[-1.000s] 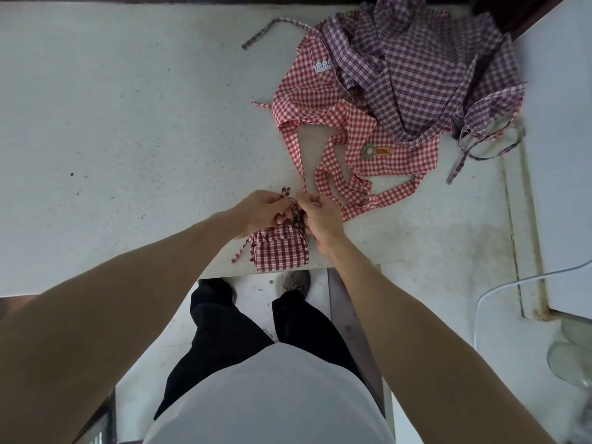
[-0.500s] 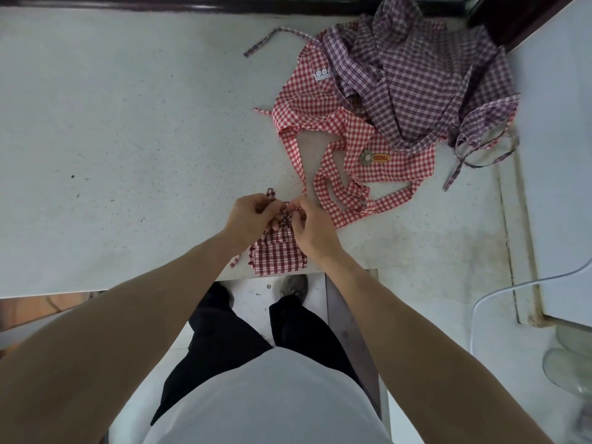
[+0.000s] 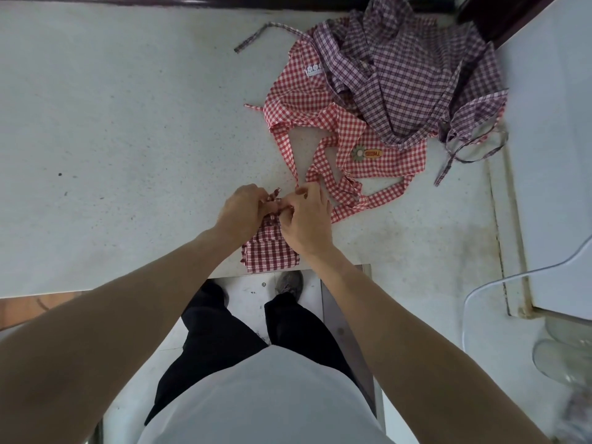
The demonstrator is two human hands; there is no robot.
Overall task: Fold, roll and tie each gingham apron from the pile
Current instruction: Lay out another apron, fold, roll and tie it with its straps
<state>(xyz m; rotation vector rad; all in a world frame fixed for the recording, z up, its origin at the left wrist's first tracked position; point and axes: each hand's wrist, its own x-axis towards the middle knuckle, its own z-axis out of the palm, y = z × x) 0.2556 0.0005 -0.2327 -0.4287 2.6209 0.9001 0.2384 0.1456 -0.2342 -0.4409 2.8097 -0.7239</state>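
Observation:
A rolled dark-red gingham apron (image 3: 270, 254) lies at the near edge of the white counter (image 3: 128, 139). My left hand (image 3: 242, 208) and my right hand (image 3: 307, 219) meet over its far end, and each pinches a tie strap there; a strap end (image 3: 275, 193) pokes up between them. Behind, a loose red gingham apron (image 3: 323, 123) with a flower badge (image 3: 368, 153) lies spread, its straps trailing toward my right hand. A purple gingham apron (image 3: 403, 78) lies crumpled on top of it at the back right.
The counter's front edge runs just below the roll, with my legs and the floor beneath. A raised white surface (image 3: 557, 155) borders the counter at the right. Clear glassware (image 3: 563, 350) stands at the lower right.
My hands have drawn closer together over the roll's far end, working the straps. The loose strap at the roll's left side is no longer visible. The pile has not moved.

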